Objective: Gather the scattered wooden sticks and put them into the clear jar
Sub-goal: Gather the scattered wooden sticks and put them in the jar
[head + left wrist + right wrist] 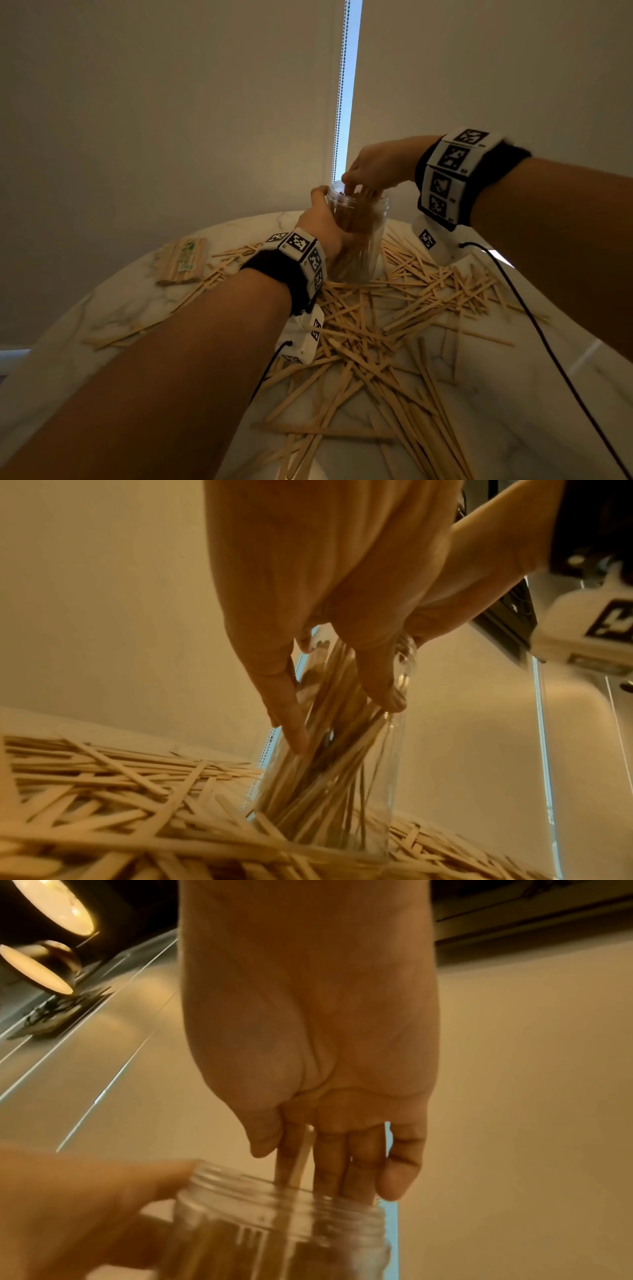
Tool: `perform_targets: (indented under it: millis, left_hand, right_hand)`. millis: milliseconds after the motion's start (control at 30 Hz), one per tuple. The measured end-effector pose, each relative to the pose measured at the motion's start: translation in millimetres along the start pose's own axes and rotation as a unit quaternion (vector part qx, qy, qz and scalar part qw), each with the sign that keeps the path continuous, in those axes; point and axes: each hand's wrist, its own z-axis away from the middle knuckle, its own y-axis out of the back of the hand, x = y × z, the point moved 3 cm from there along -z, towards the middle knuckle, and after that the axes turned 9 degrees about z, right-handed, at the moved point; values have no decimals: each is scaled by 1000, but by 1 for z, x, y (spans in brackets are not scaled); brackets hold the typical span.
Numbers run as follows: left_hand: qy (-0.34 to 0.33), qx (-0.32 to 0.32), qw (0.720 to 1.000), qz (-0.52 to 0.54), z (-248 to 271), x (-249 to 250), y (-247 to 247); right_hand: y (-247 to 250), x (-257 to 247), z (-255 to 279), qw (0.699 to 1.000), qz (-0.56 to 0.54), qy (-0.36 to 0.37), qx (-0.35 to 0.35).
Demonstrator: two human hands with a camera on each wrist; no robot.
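From the head view, one clear jar (356,236) stands upright at the far middle of the table (120,308); the left hand (323,226) wraps round its left side, the right hand (373,168) dips its fingers into the mouth from above, and too many wooden sticks (394,329) to count lie flat, nearer than the jar. From the left wrist, the sticks inside the jar (329,777) stand on end. From the right wrist, the right hand (318,1069) seems to pinch one stick (300,1158) pointing straight down, though it is blurry.

I see a packaged bundle (183,262) at left on the marble counter (113,308), a bead chain (340,92) hanging top centre.
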Motion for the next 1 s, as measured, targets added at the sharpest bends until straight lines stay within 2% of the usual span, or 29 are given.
perform_targets:
  millis: [100, 167, 267, 333, 500, 600, 700, 800, 900, 1000]
  left_hand:
    - [41, -7, 999, -4, 4, 1, 3]
    - [77, -14, 995, -56, 14, 2, 9]
    - [71, -5, 984, -163, 38, 10, 26]
    - [67, -16, 979, -194, 63, 14, 38]
    - [70, -74, 965, -241, 135, 0, 59]
    - [87, -127, 941, -300, 185, -4, 68]
    - [82, -156, 909, -377, 239, -4, 72]
    - [113, -201, 894, -385, 295, -9, 66]
    - [124, -266, 876, -383, 338, -16, 51]
    - [81, -257, 887, -375, 343, -20, 43]
  right_hand:
    - [10, -5, 20, 999, -29, 20, 36]
    - [19, -8, 38, 995, -44, 34, 86]
    - [29, -10, 77, 986, -78, 30, 147]
    - [25, -13, 106, 985, -84, 25, 148]
    - [-15, -26, 191, 996, -61, 41, 56]
    - [-51, -31, 237, 997, -46, 25, -52]
    - [-84, -32, 281, 983, -5, -15, -183]
    - [-106, -32, 327, 957, 30, -30, -287]
    - [-121, -35, 360, 950, 26, -41, -309]
    - [-128, -47, 369, 967, -4, -35, -254]
